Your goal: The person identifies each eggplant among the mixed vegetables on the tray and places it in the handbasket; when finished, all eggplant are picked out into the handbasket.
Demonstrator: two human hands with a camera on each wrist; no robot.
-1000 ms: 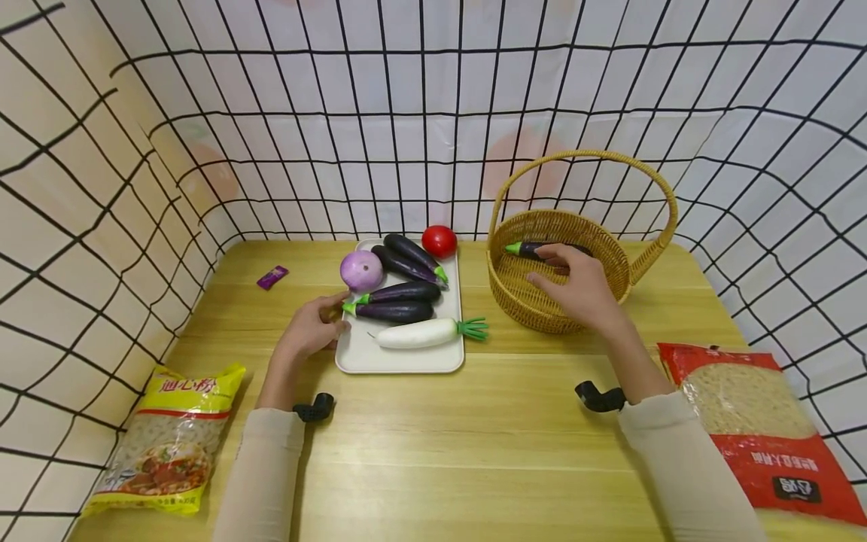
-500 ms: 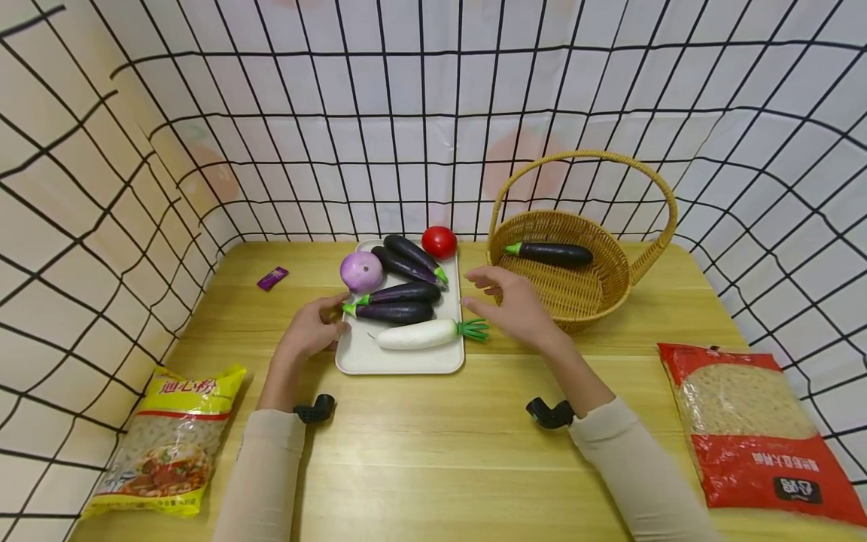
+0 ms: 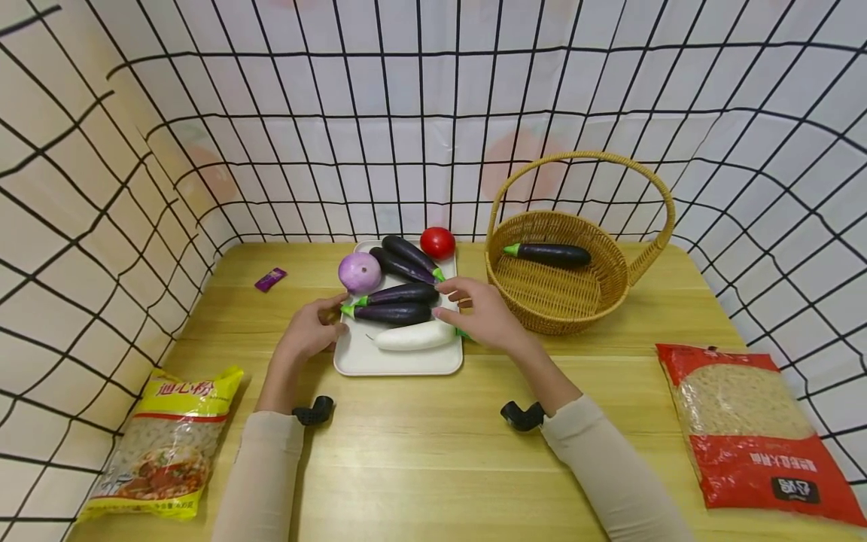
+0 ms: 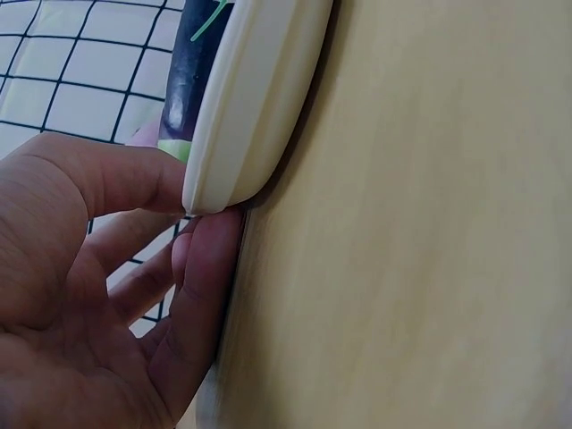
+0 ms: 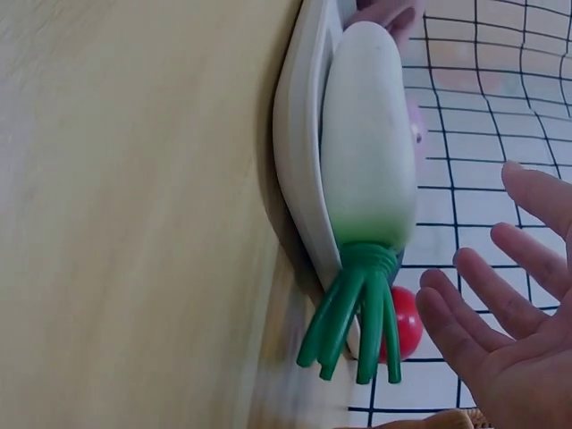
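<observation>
My left hand (image 3: pixel 308 327) grips the left rim of the white tray (image 3: pixel 400 365); in the left wrist view its fingers (image 4: pixel 210 277) lie against the tray's edge. On the tray are dark eggplants (image 3: pixel 393 313), a white radish (image 3: pixel 406 337) with green stalks (image 5: pixel 357 304), a round purple vegetable (image 3: pixel 360 272) and a red tomato (image 3: pixel 437 242). My right hand (image 3: pixel 484 312) hovers at the tray's right side, over the radish's stalk end and close to the eggplant tips. Its fingers are spread and hold nothing in the right wrist view.
A wicker basket (image 3: pixel 542 290) with a tall handle stands at the back right, one eggplant (image 3: pixel 552 255) inside. A yellow pasta bag (image 3: pixel 165 444) lies front left, a red bag (image 3: pixel 759 425) at right. A small purple packet (image 3: pixel 271 279) lies back left. Black wire grid (image 3: pixel 423 113) surrounds the table.
My right hand has moved left from inside the basket, leaving the eggplant there, to the tray's right side. My left hand has stayed at the tray.
</observation>
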